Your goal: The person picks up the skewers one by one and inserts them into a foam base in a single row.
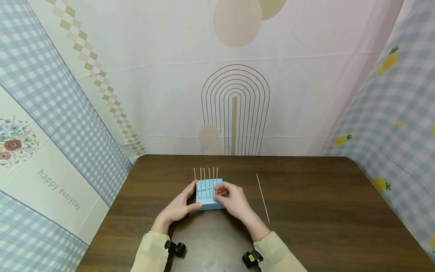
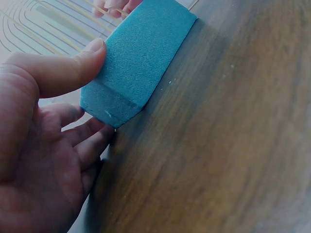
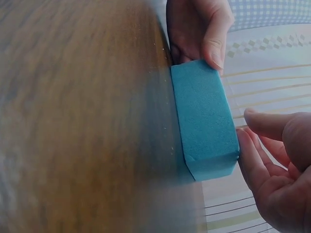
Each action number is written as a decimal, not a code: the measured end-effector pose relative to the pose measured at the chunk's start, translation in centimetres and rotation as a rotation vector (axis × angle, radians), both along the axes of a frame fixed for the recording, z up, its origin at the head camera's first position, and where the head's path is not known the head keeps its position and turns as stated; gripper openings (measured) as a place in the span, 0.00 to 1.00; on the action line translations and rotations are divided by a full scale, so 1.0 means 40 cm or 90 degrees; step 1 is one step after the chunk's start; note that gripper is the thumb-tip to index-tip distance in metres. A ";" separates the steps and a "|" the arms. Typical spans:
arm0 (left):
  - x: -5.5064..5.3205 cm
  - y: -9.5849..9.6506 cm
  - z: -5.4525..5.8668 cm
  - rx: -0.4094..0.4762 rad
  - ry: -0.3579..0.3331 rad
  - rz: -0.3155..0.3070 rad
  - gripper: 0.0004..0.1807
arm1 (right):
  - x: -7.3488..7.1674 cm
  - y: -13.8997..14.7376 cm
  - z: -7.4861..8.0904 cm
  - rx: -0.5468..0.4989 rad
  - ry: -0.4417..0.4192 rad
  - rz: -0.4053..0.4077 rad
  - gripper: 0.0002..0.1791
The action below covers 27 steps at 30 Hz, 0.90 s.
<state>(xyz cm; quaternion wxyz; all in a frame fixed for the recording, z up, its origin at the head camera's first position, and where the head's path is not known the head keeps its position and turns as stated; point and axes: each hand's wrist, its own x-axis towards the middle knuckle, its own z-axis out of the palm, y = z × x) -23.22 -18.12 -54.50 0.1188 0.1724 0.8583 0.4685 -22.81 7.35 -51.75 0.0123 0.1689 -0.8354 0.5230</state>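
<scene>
A light-blue foam block (image 1: 210,205) lies on the table, with several thin wooden sticks (image 1: 204,177) standing upright in its top. My left hand (image 1: 179,207) grips the block's left end, thumb on the front face and fingers round the side and back. In the left wrist view that thumb (image 2: 87,63) presses near the block's upper edge. At the block's right end, my right hand (image 1: 235,199) pinches a stick low down, close to the top surface. The right wrist view shows thumb and forefinger meeting there; the fingertips partly hide the stick's foot.
One loose wooden stick (image 1: 263,197) lies on the brown table (image 1: 323,211) to the right of my right hand. A patterned cloth (image 1: 170,105) hangs behind the table's far edge, with checked cloths at both sides. Each wrist carries a small black camera (image 1: 252,258).
</scene>
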 end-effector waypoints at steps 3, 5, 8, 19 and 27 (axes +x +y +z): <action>0.001 -0.001 -0.002 0.001 0.000 0.001 0.54 | 0.000 0.013 0.001 -0.019 -0.021 0.021 0.12; 0.002 -0.001 -0.002 0.006 -0.001 0.000 0.54 | -0.002 0.029 0.006 -0.034 -0.037 0.028 0.15; 0.002 0.000 -0.001 0.009 -0.002 -0.002 0.54 | -0.004 0.062 0.020 -0.042 -0.059 0.021 0.17; 0.003 -0.001 0.003 0.001 0.004 -0.007 0.54 | -0.017 0.258 0.038 0.063 -0.091 -0.063 0.19; 0.005 -0.002 0.005 -0.003 0.005 -0.006 0.54 | -0.012 0.370 0.024 0.117 -0.161 -0.079 0.19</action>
